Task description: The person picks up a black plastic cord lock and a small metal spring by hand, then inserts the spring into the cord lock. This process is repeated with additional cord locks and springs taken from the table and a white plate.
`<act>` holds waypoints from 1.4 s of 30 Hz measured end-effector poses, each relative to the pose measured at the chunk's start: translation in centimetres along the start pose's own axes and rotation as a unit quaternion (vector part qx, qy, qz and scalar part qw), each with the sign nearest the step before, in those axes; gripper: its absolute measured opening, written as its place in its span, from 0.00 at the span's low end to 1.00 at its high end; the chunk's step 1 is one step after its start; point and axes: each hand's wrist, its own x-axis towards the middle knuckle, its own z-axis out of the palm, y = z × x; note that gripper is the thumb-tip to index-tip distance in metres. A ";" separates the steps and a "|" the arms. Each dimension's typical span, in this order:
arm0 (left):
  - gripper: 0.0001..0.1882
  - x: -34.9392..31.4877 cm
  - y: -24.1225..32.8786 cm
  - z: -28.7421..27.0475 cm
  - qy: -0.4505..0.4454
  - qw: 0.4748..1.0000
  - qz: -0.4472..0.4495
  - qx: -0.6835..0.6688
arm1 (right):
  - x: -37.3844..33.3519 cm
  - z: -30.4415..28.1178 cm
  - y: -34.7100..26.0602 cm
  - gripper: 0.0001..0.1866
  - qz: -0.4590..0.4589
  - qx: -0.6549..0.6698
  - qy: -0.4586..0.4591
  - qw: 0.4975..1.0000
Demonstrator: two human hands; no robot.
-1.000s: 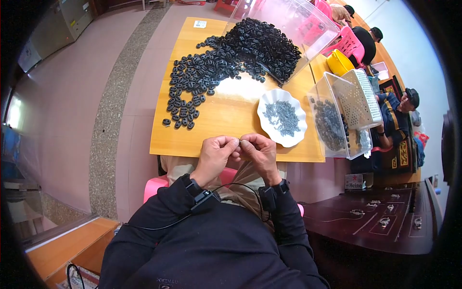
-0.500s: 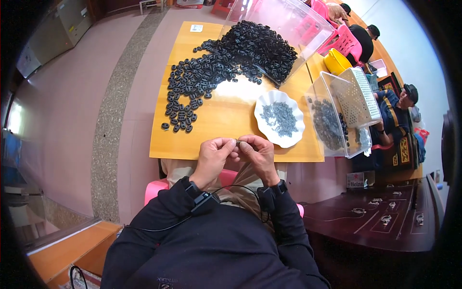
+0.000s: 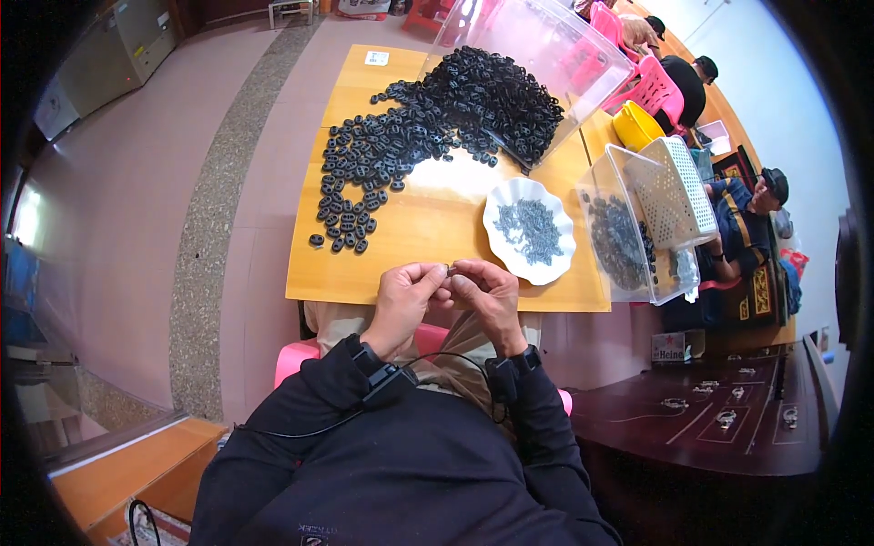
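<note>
Close together at the table's near edge, my left hand (image 3: pixel 405 298) and my right hand (image 3: pixel 490 298) pinch a small dark piece (image 3: pixel 448 270) between thumbs and fingertips. The fingers cover most of it, so its exact kind is hidden. Beyond my right hand stands a white scalloped dish (image 3: pixel 492 221) holding many tiny grey metal-looking pieces (image 3: pixel 533 232). Many small black oval parts with holes (image 3: pixel 350 159) are spread over the table's left half. They run back into a large heap (image 3: pixel 496 100) at the mouth of a tipped clear plastic bin (image 3: pixel 583 45).
Right of the dish, a clear box (image 3: pixel 596 187) holds more black parts, with a white perforated basket (image 3: pixel 678 191) leaning on it. A yellow bowl (image 3: pixel 637 126) stands behind. Other people sit at the right near pink chairs (image 3: pixel 651 91). A dark red panelled surface (image 3: pixel 710 419) lies at lower right.
My right fingers have shifted slightly around the small piece, with the index finger lifted a little. The left hand stays nearly still. The whole view has shifted slightly.
</note>
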 end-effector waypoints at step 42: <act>0.11 -0.1 0.9 0.1 0.158 0.971 0.117 -0.135 | 12.4 5.1 -1.3 0.09 -0.169 -0.324 -0.015 0.931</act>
